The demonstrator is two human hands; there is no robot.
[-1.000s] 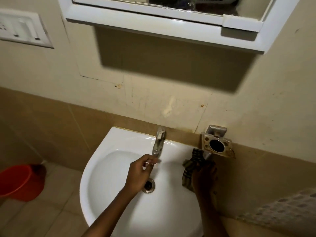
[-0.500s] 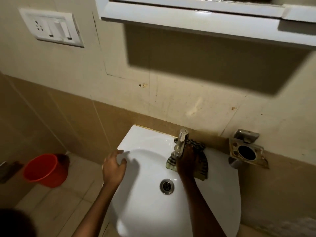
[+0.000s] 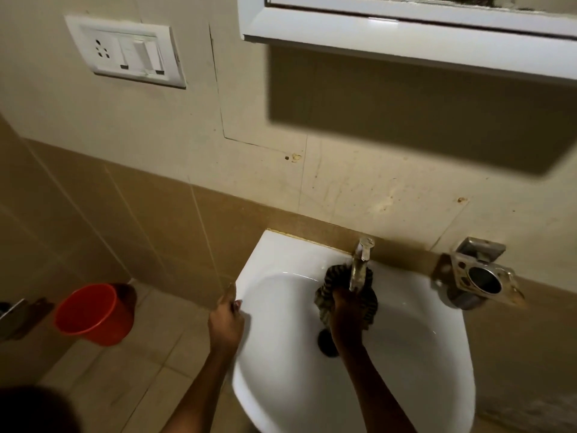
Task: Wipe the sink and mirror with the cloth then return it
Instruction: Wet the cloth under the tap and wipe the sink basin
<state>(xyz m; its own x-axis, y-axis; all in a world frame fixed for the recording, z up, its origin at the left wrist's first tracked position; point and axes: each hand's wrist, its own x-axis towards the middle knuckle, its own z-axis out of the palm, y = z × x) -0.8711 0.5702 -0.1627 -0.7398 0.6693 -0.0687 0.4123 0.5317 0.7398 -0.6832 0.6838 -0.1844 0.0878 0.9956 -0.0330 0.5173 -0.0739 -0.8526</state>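
Observation:
A white wall-hung sink [image 3: 281,370] fills the lower middle. My right hand [image 3: 345,310] presses a dark striped cloth [image 3: 331,276] against the basin's back wall, right under the metal tap [image 3: 360,264]. The drain [image 3: 326,340] shows just left of that wrist. My left hand [image 3: 226,323] rests on the sink's left rim, fingers curled over the edge. The white-framed mirror cabinet [image 3: 406,32] hangs above at the top right; only a sliver of its glass is in view.
A metal wall holder with a round ring [image 3: 480,276] is fixed right of the tap. An orange bucket [image 3: 93,314] stands on the tiled floor at left. A white switch plate [image 3: 125,51] sits on the upper left wall.
My left hand left the tap and went to the sink's left rim. My right hand carried the cloth from the sink's right side to under the tap. The view shifted right.

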